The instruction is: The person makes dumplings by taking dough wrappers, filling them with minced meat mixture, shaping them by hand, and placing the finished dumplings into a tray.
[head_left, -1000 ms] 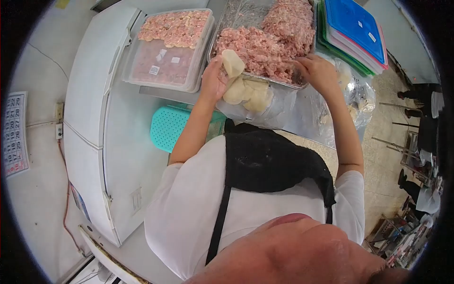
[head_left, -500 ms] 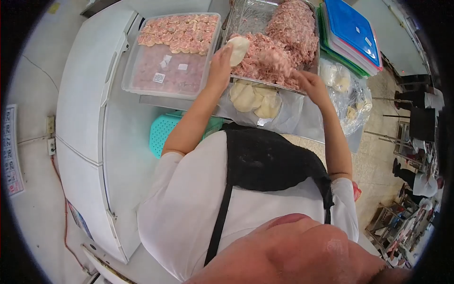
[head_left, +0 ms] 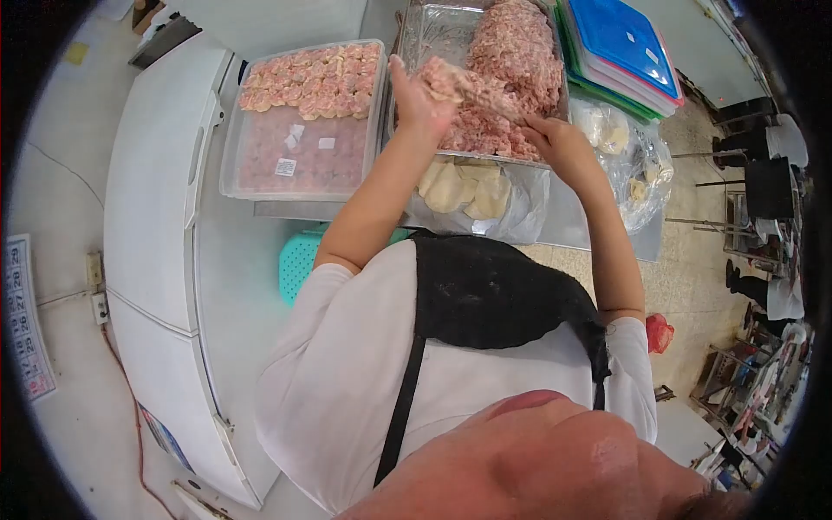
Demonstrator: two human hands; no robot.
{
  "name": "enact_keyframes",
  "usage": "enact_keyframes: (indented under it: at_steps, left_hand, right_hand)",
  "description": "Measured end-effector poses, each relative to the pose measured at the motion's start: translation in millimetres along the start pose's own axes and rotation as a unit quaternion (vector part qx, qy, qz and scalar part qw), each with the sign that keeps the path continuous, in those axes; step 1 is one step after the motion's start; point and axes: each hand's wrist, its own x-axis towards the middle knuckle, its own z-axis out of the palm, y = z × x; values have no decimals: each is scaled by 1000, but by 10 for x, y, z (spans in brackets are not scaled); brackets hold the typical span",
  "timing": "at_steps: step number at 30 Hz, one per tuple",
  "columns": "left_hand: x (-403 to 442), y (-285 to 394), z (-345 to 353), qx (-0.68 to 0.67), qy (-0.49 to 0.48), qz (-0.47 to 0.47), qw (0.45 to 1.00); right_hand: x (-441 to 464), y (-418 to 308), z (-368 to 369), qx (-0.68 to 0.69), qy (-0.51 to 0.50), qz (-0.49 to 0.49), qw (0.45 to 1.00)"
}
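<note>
My left hand (head_left: 422, 106) is raised over the left edge of the metal tray (head_left: 432, 33), holding a dough wrapper with minced meat (head_left: 442, 80) on it. My right hand (head_left: 559, 149) grips a thin spatula-like tool (head_left: 498, 106) whose far end touches that meat. A large heap of minced meat (head_left: 518, 52) fills the tray's right part. Just below the tray, round dough wrappers (head_left: 446, 188) lie on clear plastic. To the left stands a plastic container (head_left: 227, 178) with rows of filled dumplings (head_left: 316, 80) over its upper part.
Stacked coloured lids (head_left: 620, 43) stand right of the tray, above plastic bags with dough (head_left: 637, 192). A turquoise perforated basket (head_left: 297, 264) is below the container. A white refrigerator (head_left: 152, 199) stands at the left. Racks and people (head_left: 784, 143) are at the far right.
The tool has lifted meat from the tray onto the wrapper in my left hand. That wrapper was bare before. My right hand has moved slightly left with the tool.
</note>
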Motion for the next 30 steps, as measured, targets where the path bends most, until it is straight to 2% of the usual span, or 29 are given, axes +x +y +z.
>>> enact_keyframes:
  at_steps: [2,5,8,11,12,14,16,18,19,21,22,23,25,27,28,30]
  left_hand:
    - [31,-19,-104,6,17,4,1000]
    - [-272,-41,278,59,25,-1,998]
    - [-322,-34,331,79,73,14,994]
    - [-256,-88,194,48,38,32,998]
    - [-353,-58,298,23,36,-7,999]
    - [-276,-116,271,-26,72,55,996]
    - [-405,-65,358,-27,64,20,997]
    - [-298,-55,15,13,-73,33,997]
    - [-458,-38,100,110,-106,63,986]
    - [-752,-14,345,373,-143,135,907]
    - [-954,38,493,525,-144,171,821]
    - [-1071,75,557,661,-137,194,712]
    - [-1044,75,494,734,-159,267,603]
    - [-1026,43,466,740,-202,329,551]
    - [-986,26,476,711,-254,357,550]
    - [-1014,44,526,762,-235,212,565]
  right_hand:
    - [-80,-171,-127,-94,27,4,995]
    - [-16,-110,58,-47,82,-88,992]
    - [30,-156,-294,-169,-21,-66,983]
    - [-88,-281,-413,-174,55,-114,977]
    - [-76,-313,-329,-136,45,-105,984]
    - [-18,-172,-118,-59,-25,-92,994]
    - [13,-36,-165,9,-20,-123,992]
    - [-2,193,-225,87,-6,-178,980]
    - [-27,350,-178,156,-7,-132,979]
    - [-62,469,-158,261,-46,-57,963]
    - [-103,424,-249,296,-84,-30,951]
    - [-122,409,-318,327,-123,2,937]
    - [-166,477,-356,311,-139,-31,940]
    - [-168,482,-373,300,-160,-50,939]
    - [-185,453,-381,296,-174,-52,938]
    - [-191,424,-358,289,-222,-38,930]
